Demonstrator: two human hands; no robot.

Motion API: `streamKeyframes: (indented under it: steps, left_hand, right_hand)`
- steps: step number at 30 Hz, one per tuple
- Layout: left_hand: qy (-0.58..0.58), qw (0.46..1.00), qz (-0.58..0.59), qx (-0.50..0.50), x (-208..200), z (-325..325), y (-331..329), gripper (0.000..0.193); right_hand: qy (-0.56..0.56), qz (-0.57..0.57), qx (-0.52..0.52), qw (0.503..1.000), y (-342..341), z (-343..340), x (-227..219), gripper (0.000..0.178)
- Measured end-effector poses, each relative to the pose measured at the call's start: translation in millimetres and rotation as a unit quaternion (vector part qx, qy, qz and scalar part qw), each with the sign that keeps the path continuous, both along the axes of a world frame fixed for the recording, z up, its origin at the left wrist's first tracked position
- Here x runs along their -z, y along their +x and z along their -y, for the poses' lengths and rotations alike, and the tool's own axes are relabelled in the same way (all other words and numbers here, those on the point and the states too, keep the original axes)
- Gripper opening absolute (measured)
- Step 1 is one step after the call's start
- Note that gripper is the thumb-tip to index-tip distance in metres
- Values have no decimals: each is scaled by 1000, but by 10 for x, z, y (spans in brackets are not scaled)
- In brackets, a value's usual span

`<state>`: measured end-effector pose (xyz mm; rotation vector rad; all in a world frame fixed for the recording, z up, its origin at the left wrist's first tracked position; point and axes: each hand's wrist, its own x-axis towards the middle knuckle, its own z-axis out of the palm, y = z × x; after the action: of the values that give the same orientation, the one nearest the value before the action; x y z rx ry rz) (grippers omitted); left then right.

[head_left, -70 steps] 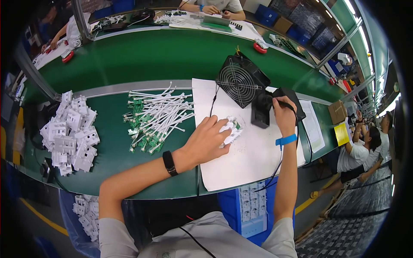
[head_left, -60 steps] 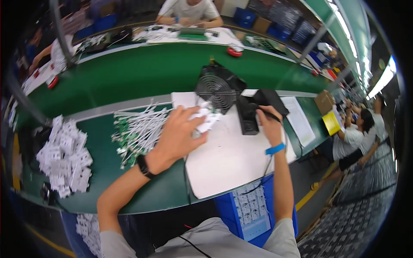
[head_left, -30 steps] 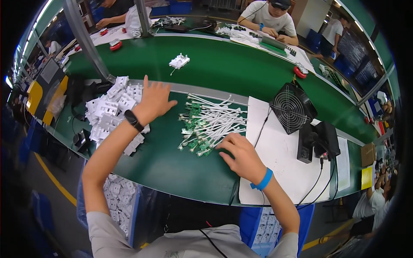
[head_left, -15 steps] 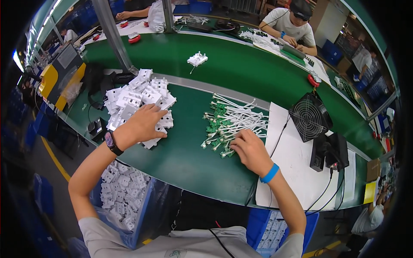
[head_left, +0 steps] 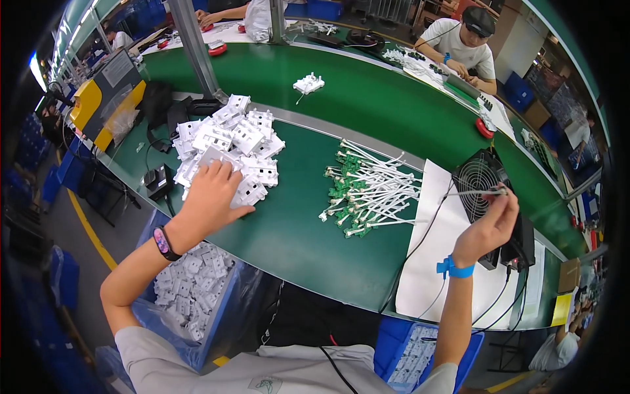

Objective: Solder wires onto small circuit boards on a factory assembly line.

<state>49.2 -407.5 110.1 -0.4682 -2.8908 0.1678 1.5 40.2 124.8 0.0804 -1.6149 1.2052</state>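
Observation:
My left hand (head_left: 209,197) rests on the near side of a heap of white plastic housings (head_left: 248,136), its fingertips touching one piece and its thumb held apart. My right hand (head_left: 489,230) is raised in front of the black fan at the right, finger and thumb pinching one end of a white cable lead (head_left: 469,193). The free end of that lead points left; whatever is at the pinched end is mostly hidden by my fingers. Left of my right hand, a bunch of small green circuit boards with white leads (head_left: 374,190) lies on the green table (head_left: 295,243).
A black fan with a round grille (head_left: 476,184) stands at the right beside white paper (head_left: 420,282) and black cables. Below the table's near edge is a blue bin of white housings (head_left: 190,289). One housing (head_left: 308,84) sits on the far green panel. A co-worker (head_left: 462,49) works beyond it.
My right hand has lifted away from the bunch of boards and moved right, with one lead in its pinch. My left hand stays at the housings, fingers shifted slightly. The view has shifted somewhat.

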Motion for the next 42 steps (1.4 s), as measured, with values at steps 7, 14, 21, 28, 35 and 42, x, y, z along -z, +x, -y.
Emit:
streamKeyframes:
  steps: [7, 14, 21, 28, 35, 42]
  left_hand:
    - [20, 999, -31, -3, 274, -218, -44, 64]
    - [197, 977, -14, 78, -138, -770, 24, 58]
    - [326, 918, 79, 213, -443, -1387, 217, 57]
    - [356, 887, 182, 230, -418, -1597, 228, 52]
    - [370, 875, 239, 199, -312, -1705, 157, 66]
    - [399, 842, 296, 212, -145, -1830, 30, 49]
  right_hand:
    - [9, -25, -106, 994, 305, 172, -146, 16]
    - [-21, 203, -373, 905, 668, 402, 21, 11]
    - [50, 342, -501, 793, 639, 542, 145, 9]
    - [-61, 412, -515, 749, 736, 473, 209, 14]
    - [22, 340, -417, 843, 767, 490, 269, 22]
    - [112, 379, -509, 765, 688, 250, 256, 18]
